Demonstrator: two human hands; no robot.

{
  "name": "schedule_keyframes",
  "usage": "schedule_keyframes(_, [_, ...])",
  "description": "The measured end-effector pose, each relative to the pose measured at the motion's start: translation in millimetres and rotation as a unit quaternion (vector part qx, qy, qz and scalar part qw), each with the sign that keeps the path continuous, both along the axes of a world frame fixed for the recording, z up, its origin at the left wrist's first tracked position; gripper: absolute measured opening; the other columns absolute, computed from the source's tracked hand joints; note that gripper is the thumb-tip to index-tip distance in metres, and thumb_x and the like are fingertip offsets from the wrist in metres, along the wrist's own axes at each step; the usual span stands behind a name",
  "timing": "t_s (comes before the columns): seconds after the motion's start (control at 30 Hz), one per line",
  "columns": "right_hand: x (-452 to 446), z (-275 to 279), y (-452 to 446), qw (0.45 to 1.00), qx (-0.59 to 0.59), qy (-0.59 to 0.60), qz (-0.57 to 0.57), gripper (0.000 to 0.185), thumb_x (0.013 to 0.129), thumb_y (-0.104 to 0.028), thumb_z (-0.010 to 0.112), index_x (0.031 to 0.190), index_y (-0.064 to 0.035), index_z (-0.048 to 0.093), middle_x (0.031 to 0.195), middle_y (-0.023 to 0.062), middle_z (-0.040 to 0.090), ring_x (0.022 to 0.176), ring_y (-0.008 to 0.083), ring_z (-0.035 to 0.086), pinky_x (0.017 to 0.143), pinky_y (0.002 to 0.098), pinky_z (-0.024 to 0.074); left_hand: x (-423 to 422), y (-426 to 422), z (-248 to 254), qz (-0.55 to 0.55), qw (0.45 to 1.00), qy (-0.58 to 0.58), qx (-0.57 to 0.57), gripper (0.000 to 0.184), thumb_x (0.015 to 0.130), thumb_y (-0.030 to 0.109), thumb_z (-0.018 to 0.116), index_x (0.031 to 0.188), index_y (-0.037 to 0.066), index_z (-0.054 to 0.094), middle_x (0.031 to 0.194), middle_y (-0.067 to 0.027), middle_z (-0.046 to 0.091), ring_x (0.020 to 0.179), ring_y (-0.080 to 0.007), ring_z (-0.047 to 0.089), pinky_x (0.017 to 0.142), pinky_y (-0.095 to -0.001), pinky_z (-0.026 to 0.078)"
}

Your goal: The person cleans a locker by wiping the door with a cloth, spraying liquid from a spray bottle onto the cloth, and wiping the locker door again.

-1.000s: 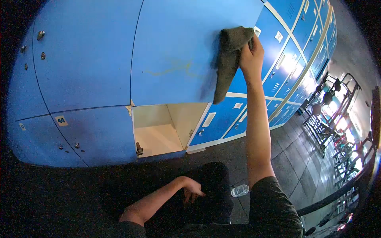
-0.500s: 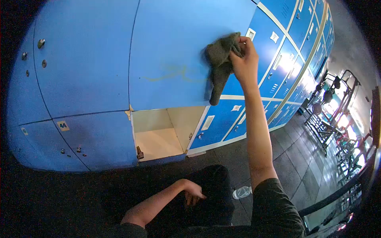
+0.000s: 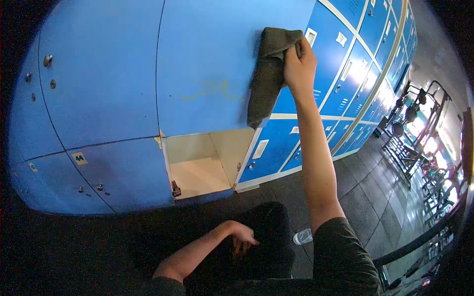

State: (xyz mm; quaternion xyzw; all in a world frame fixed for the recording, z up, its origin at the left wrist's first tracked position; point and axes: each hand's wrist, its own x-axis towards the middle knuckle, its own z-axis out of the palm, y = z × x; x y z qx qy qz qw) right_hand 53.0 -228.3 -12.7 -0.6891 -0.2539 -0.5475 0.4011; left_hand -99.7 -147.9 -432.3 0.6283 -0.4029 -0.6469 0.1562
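Observation:
My right hand (image 3: 300,69) is closed on the upper end of a dark grey cloth (image 3: 267,74). The cloth hangs down along the right edge of a large blue locker door (image 3: 207,54), which has a faint yellowish smear left of the cloth. Below that door is an open compartment (image 3: 197,172) with pale inner walls and a metal hinge at its lower left corner. My left hand (image 3: 242,236) rests over my dark-clothed leg, away from the lockers, its fingers loosely bent and apart with nothing seen in them.
Blue lockers with white frames (image 3: 345,64) run off to the right. Closed doors, one marked 44 (image 3: 79,158), are at the left. A clear plastic bottle (image 3: 302,237) lies on the dark tiled floor beside my leg. Gym equipment (image 3: 412,123) stands at the far right.
My right hand has moved a little left and dipped then risen, with the cloth bunching and then hanging longer again. My left hand has stayed almost in place.

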Motion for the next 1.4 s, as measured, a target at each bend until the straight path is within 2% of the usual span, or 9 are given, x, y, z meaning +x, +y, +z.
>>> schedule_keyframes(0.03, [6,-2,-4,0.999,0.006,-0.023,0.022,0.021,0.096,-0.009,0.06,0.113,0.0004,0.064,0.101,0.0192,0.074,0.091,0.0294,0.073,0.084,0.0383,0.0552,1,-1,-4,0.002,1.0,0.002,-0.002,0.071,0.109,0.054,0.037,0.129,-0.008,0.065,0.128,-0.0207,0.071,0.099,-0.0357,0.076,0.1,-0.0495,0.056])
schedule_keyframes(0.17, [7,-13,-15,0.984,-0.001,-0.003,0.175,0.026,0.096,-0.005,0.06,0.121,-0.0019,0.061,0.109,0.0103,0.071,0.101,0.0181,0.066,0.091,0.0329,0.0525,13,-15,-58,-0.058,0.995,-0.035,-0.079,0.071,0.109,0.054,0.037,0.129,-0.009,0.065,0.128,-0.0208,0.071,0.098,-0.0351,0.076,0.098,-0.0489,0.056])
schedule_keyframes(0.3, [8,-8,-25,0.989,-0.042,0.039,0.139,0.029,0.092,-0.004,0.063,0.121,-0.002,0.059,0.108,0.0131,0.073,0.099,0.0198,0.069,0.088,0.0342,0.0545,3,-6,-26,0.011,1.0,0.007,-0.012,0.072,0.109,0.053,0.037,0.128,-0.01,0.065,0.129,-0.0206,0.071,0.097,-0.0345,0.077,0.097,-0.0477,0.057])
schedule_keyframes(0.5, [-14,15,-21,0.984,-0.157,0.069,-0.053,0.03,0.092,-0.014,0.067,0.119,-0.0021,0.062,0.103,0.0261,0.074,0.095,0.0384,0.074,0.083,0.0433,0.0573,2,-7,-28,0.009,1.0,0.003,-0.013,0.073,0.109,0.054,0.037,0.129,-0.01,0.064,0.128,-0.0207,0.071,0.098,-0.0346,0.077,0.096,-0.0466,0.058])
schedule_keyframes(0.63, [-20,18,-1,0.983,-0.115,0.043,-0.134,0.032,0.095,-0.025,0.063,0.113,0.0013,0.065,0.105,0.0313,0.07,0.099,0.0481,0.069,0.083,0.049,0.0554,5,-11,-38,0.001,1.0,0.021,-0.013,0.073,0.109,0.054,0.037,0.131,-0.01,0.063,0.128,-0.0211,0.07,0.098,-0.0342,0.077,0.097,-0.0468,0.058])
schedule_keyframes(0.77, [13,12,-30,0.995,-0.101,0.007,0.01,0.028,0.094,-0.017,0.063,0.116,0.0004,0.065,0.103,0.0244,0.074,0.098,0.0363,0.073,0.086,0.0441,0.0557,7,-12,-53,0.027,0.999,0.008,-0.036,0.067,0.108,0.055,0.044,0.114,-0.005,0.073,0.113,-0.0163,0.076,0.086,-0.0321,0.076,0.085,-0.0465,0.061])
schedule_keyframes(0.93, [8,7,-42,0.981,-0.076,0.092,0.155,0.03,0.091,-0.01,0.067,0.12,-0.004,0.065,0.1,0.0129,0.076,0.096,0.0203,0.07,0.086,0.0354,0.0558,8,-9,-46,0.019,0.999,0.019,-0.032,0.066,0.108,0.053,0.045,0.114,-0.006,0.072,0.112,-0.0173,0.076,0.085,-0.0324,0.076,0.086,-0.0458,0.061])
schedule_keyframes(1.13, [-9,11,-15,0.993,-0.094,0.061,-0.034,0.029,0.088,-0.02,0.072,0.108,-0.0009,0.065,0.091,0.0186,0.075,0.083,0.027,0.074,0.078,0.0372,0.0569,6,-5,-26,-0.002,1.0,0.017,-0.017,0.073,0.109,0.056,0.035,0.121,-0.005,0.071,0.124,-0.0177,0.073,0.097,-0.0301,0.077,0.092,-0.0439,0.06])
schedule_keyframes(1.4, [-23,6,-1,0.994,-0.084,0.041,-0.05,0.024,0.092,-0.017,0.065,0.11,-0.0008,0.064,0.089,0.0216,0.072,0.082,0.0286,0.073,0.075,0.0402,0.0549,8,-9,-40,0.001,1.0,-0.007,-0.009,0.075,0.108,0.059,0.037,0.135,-0.007,0.062,0.129,-0.0193,0.07,0.099,-0.034,0.076,0.093,-0.0458,0.059])
